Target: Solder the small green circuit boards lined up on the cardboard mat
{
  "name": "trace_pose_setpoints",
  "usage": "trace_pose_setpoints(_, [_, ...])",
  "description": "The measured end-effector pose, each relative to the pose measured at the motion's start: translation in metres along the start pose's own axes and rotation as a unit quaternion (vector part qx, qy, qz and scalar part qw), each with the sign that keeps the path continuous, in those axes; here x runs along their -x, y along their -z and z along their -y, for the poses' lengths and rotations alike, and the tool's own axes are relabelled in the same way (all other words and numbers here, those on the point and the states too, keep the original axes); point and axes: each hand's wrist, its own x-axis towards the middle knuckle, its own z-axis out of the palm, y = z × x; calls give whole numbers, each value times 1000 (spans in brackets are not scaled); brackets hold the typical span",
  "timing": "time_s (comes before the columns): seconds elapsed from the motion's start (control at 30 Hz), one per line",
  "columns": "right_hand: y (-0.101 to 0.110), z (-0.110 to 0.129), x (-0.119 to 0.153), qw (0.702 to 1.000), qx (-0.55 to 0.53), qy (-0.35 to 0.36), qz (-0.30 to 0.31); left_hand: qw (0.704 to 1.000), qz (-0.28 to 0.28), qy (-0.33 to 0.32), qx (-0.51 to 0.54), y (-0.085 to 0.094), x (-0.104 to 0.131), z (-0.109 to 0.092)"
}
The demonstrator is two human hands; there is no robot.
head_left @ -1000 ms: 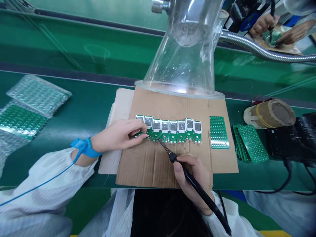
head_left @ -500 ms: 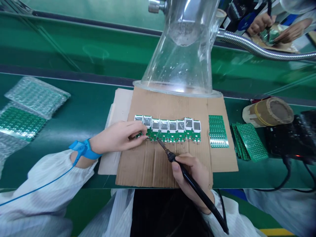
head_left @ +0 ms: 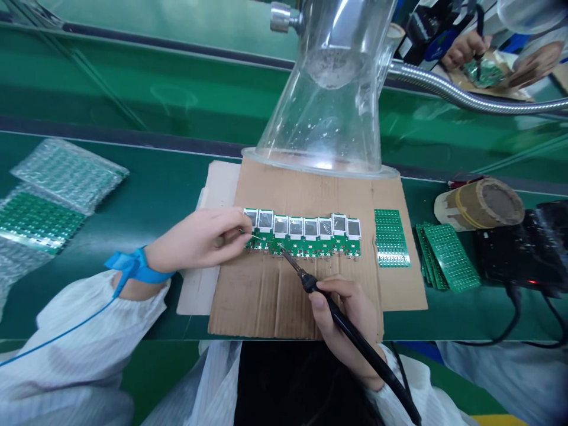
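My right hand [head_left: 348,313] is closed around the black handle of a soldering iron [head_left: 337,316], whose tip reaches the lower part of a row of joined green circuit boards [head_left: 306,245]. Small white-framed screens [head_left: 310,227] line the upper edge of that row. My left hand [head_left: 213,236], with a blue strap [head_left: 139,266] at the wrist, pinches a thin solder wire [head_left: 257,237] at the row's left end. The wire's end points right over the boards. A sheet of brown cardboard [head_left: 266,302] lies beneath the row.
A clear fume hood [head_left: 328,130] stands behind the cardboard. To the right are a green board panel [head_left: 393,236], stacked panels [head_left: 455,257], a round container [head_left: 488,204] and a black device [head_left: 503,254]. Bubble-wrapped panels [head_left: 66,171] lie left. A co-worker's hands [head_left: 465,50] work at the upper right.
My left hand has drawn back left from the boards, showing more of the solder wire. The soldering iron has barely moved. The co-worker's hands have shifted slightly.
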Motion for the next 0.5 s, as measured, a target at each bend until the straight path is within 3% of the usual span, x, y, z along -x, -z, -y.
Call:
trace_pose_setpoints(0.13, [-6,0,0,1000,0,-6,0,999,45,-16,14,-10,-3,1])
trace_pose_setpoints(0.5, [-7,-5,3,999,-39,-5,16,997,61,-37,0,-14,-4,0])
